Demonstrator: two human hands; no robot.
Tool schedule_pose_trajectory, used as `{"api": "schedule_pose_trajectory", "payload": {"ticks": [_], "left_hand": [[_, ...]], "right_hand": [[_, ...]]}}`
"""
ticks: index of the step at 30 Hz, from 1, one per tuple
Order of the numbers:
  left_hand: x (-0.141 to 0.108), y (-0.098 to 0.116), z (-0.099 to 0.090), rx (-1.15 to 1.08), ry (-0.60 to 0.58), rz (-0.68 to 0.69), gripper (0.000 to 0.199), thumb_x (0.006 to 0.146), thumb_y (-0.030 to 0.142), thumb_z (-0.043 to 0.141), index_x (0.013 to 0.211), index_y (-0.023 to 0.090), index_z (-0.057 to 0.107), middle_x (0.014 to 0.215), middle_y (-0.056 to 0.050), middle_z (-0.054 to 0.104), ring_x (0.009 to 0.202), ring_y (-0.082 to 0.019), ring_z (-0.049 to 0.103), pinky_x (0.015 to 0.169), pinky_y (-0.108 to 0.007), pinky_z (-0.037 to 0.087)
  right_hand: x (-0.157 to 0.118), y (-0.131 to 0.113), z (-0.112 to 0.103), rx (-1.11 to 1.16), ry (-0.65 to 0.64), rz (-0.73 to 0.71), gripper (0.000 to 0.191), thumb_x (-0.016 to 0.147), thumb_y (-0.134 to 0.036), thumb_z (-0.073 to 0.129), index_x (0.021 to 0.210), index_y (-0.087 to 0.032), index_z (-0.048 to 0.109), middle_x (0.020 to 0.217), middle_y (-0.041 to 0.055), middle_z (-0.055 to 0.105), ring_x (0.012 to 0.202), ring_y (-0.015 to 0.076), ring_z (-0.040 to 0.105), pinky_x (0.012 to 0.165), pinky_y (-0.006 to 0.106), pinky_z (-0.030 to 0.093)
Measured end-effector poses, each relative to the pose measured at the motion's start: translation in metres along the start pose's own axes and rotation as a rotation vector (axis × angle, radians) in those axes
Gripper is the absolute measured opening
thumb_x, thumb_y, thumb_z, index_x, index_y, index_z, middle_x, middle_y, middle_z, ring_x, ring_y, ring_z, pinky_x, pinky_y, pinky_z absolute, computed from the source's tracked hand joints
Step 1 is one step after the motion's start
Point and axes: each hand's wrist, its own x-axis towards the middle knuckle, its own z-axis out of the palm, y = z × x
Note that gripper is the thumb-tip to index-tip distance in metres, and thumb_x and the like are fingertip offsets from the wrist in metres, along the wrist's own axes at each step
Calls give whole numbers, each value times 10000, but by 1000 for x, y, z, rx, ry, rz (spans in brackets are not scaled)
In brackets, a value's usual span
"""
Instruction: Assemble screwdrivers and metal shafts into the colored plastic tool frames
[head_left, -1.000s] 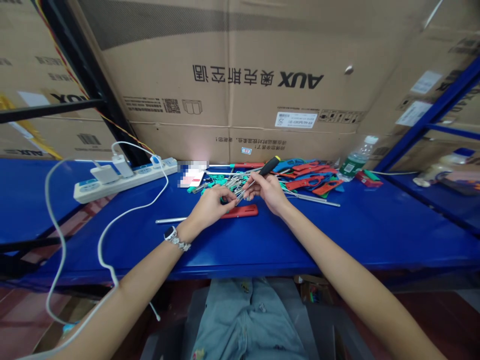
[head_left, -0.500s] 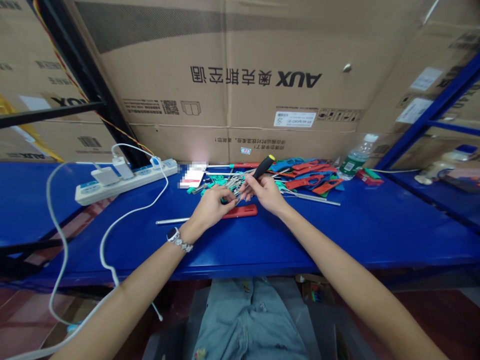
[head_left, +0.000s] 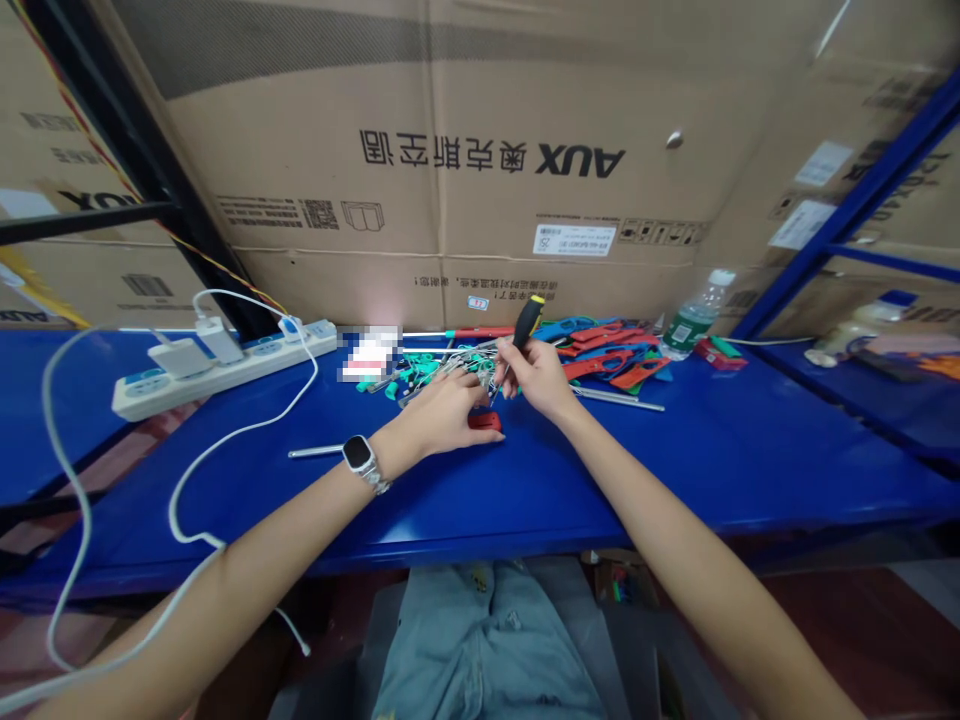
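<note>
My right hand (head_left: 536,378) is closed round a screwdriver with a black and yellow handle (head_left: 529,322), its shaft slanting down to the left. My left hand (head_left: 448,412) lies over a red handle (head_left: 485,422), fingers apart, the thumb along the handle's near side. From under my left wrist a metal rod (head_left: 315,452) sticks out to the left. Just behind both hands is a pile of small metal and green parts (head_left: 420,368). Red and blue handles (head_left: 611,345) are heaped to the right of it.
A white power strip (head_left: 225,372) with plugs and cables lies on the blue table (head_left: 660,480) at the left. A green-labelled bottle (head_left: 691,325) stands at the back right beside a red box (head_left: 720,353). Large cardboard boxes (head_left: 300,130) rise behind.
My left hand has opened from a pinch near the screwdriver's tip and come down over the red handle. The screwdriver stands more upright in my right hand. The view has shifted slightly.
</note>
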Motion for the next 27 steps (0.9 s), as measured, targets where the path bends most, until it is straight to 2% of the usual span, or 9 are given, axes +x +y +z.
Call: {"api": "schedule_pose_trajectory", "payload": {"ticks": [3, 6, 11, 17, 27], "left_hand": [[1, -5, 4, -20, -33, 31, 309, 877, 487, 777, 849, 186, 715, 907, -78, 666, 891, -273, 631, 818, -410, 499], [-7, -9, 5, -55, -21, 6, 298, 925, 471, 733, 860, 181, 723, 876, -74, 649, 873, -260, 625, 794, -394, 497], [-17, -10, 4, -120, 19, -44, 294, 923, 470, 738, 873, 180, 736, 885, -80, 650, 867, -262, 623, 780, -399, 503], [-17, -10, 5, -132, 28, -37, 295, 931, 471, 732, 881, 180, 743, 891, -84, 655, 865, -264, 621, 819, -420, 511], [-17, -9, 3, -88, 22, -36, 276, 935, 454, 739, 875, 184, 736, 919, -83, 668, 904, -261, 643, 807, -400, 513]], "right_hand": [[-3, 1, 3, -21, -44, -11, 550, 799, -750, 700, 709, -222, 577, 555, -15, 633, 387, 115, 533, 399, 255, 426], [-6, 1, 7, -54, -66, -15, 524, 826, -723, 691, 711, -226, 568, 572, -17, 633, 395, 114, 528, 416, 264, 435], [-10, 1, 12, -107, -78, -45, 523, 872, -712, 645, 679, -233, 561, 586, -4, 638, 423, 118, 521, 452, 275, 448], [-13, 1, 14, -138, -82, -43, 523, 860, -716, 659, 688, -231, 573, 577, -6, 631, 424, 122, 522, 453, 276, 438], [-14, 7, 14, -183, -94, -61, 441, 903, -629, 664, 761, -220, 582, 621, -9, 646, 470, 120, 544, 481, 258, 451]]}}
